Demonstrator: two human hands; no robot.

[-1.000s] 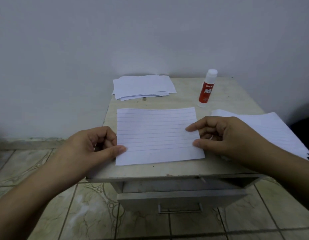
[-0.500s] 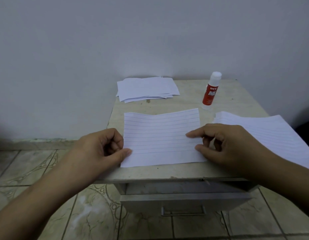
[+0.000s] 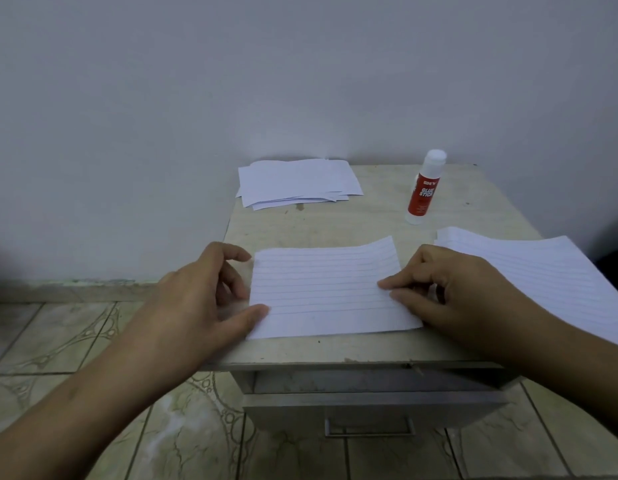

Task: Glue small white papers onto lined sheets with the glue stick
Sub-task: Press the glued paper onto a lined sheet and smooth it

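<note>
Steadying a lined sheet (image 3: 326, 289) at frame centre, both hands sit on its side edges, likely to square it on the table (image 3: 335, 225) for gluing. Left hand (image 3: 203, 296) is relaxed, thumb pressing the lower left corner; right hand (image 3: 449, 289) pinches the right edge. Small papers (image 3: 297, 181) wait upper centre, glue stick (image 3: 423, 188) upright and capped upper right, spare sheets (image 3: 543, 275) at right.
</note>
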